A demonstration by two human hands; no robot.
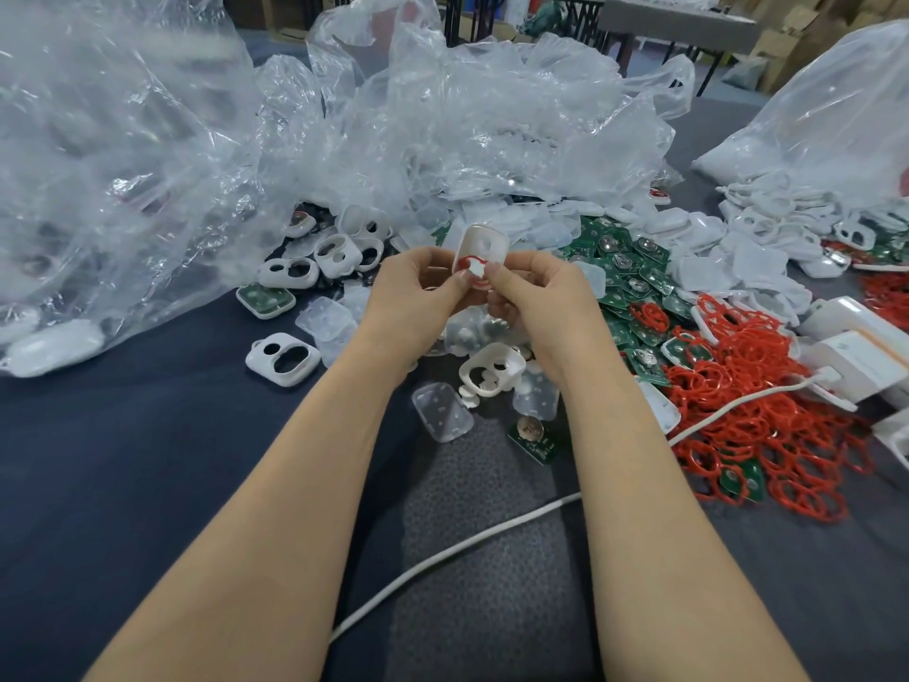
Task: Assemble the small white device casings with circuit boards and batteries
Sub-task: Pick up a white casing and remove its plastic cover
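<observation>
I hold a small white casing (478,244) upright in front of me, above the table. A red ring gasket (473,268) sits in its lower part. My left hand (418,292) grips the casing from the left, thumb tip on the gasket. My right hand (536,297) pinches it from the right, thumb meeting the left thumb. Green circuit boards (634,283) with coin batteries lie in a heap to the right. Loose white casing halves (283,359) with two holes lie to the left and another (492,369) below my hands.
Crumpled clear plastic bags (442,130) fill the back and left. A pile of red gaskets (767,415) lies at right beside white boxes (856,356). Translucent covers (442,411) are scattered near my wrists. A white cable (462,543) crosses the dark cloth.
</observation>
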